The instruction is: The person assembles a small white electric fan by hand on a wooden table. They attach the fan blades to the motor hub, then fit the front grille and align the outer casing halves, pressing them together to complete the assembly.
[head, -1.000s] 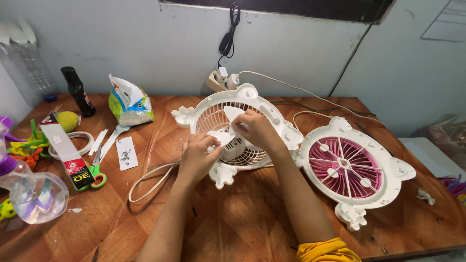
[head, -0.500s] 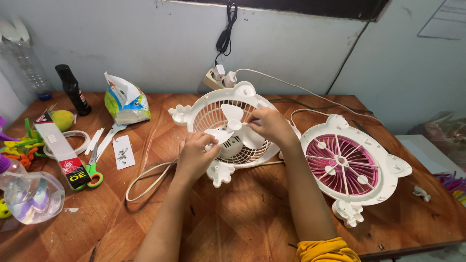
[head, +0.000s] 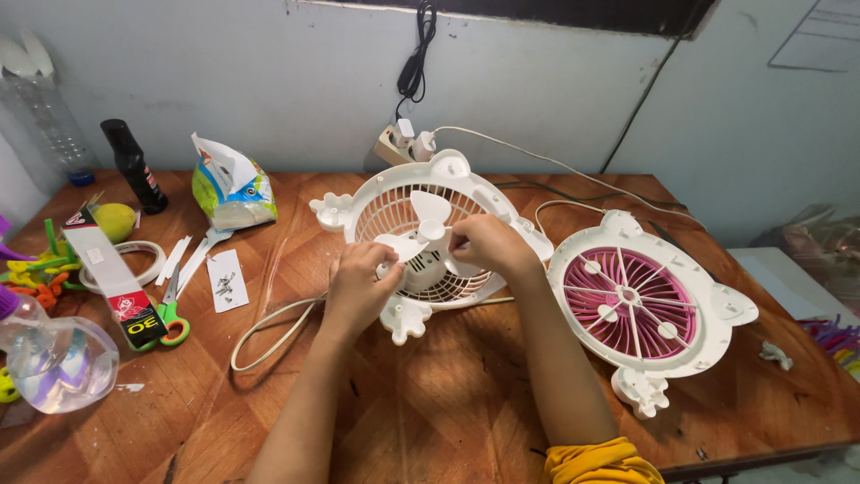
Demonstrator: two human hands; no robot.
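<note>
near the table (head: 430, 421) edge both arms reach in, the left hand (head: 358, 287) pinching a white blade (head: 399, 246) and the right hand (head: 484, 244) gripping the hub of the fan (head: 421, 237) mid-table, where a skewed push could snap the thin blade.

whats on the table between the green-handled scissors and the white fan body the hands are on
In the head view, a loop of cream power cord lies on the wooden table between the green-handled scissors and the white plastic fan body; otherwise bare wood.
</note>
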